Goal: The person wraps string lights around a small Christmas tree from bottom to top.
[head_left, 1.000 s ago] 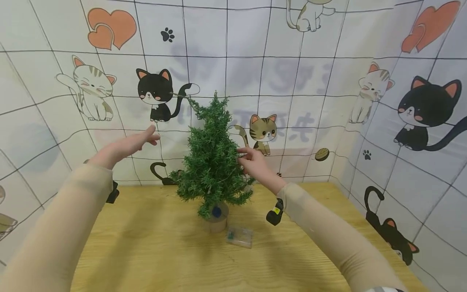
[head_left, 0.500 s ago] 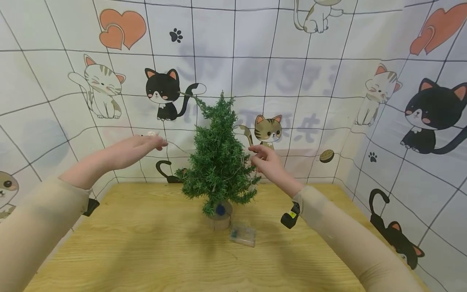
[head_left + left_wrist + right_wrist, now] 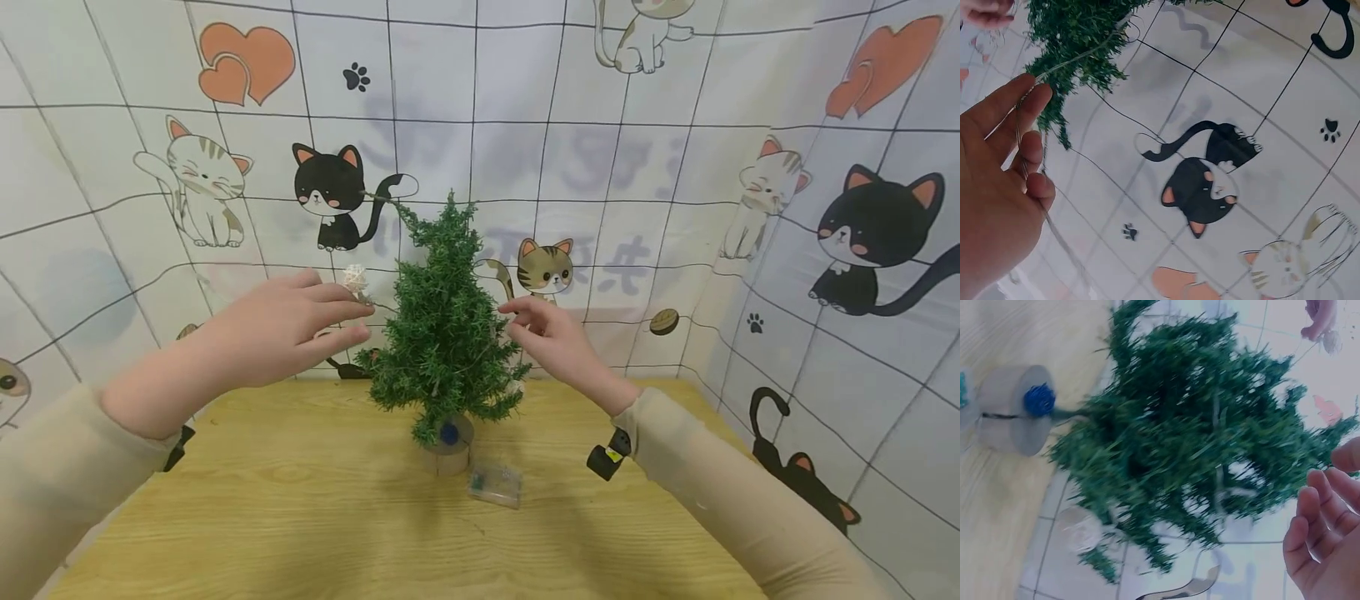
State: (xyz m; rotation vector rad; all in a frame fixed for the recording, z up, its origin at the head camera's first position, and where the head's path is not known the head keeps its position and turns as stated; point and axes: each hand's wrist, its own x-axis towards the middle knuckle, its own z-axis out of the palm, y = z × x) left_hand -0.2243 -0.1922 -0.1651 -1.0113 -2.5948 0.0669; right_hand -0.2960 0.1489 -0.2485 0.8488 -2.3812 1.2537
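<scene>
A small green artificial Christmas tree stands on a round wooden base. My left hand is left of the tree, palm turned down. In the left wrist view, its curled fingers hold a thin clear light-string wire, which runs to the branches and trails below the hand. A white woven ball on the string shows by its fingertips. On the right, my right hand is beside the branches, fingers loosely bent, nothing visible between them. In the right wrist view another white ball hangs low on the tree.
A clear plastic battery box lies on the wooden table in front of the base. On the base sits a dark blue ball. Behind stands a cat-patterned cloth wall, which continues along the right side.
My left hand has moved right toward the tree and turned palm down, bringing the white ball into view. The right hand has drawn back slightly from the branches.
</scene>
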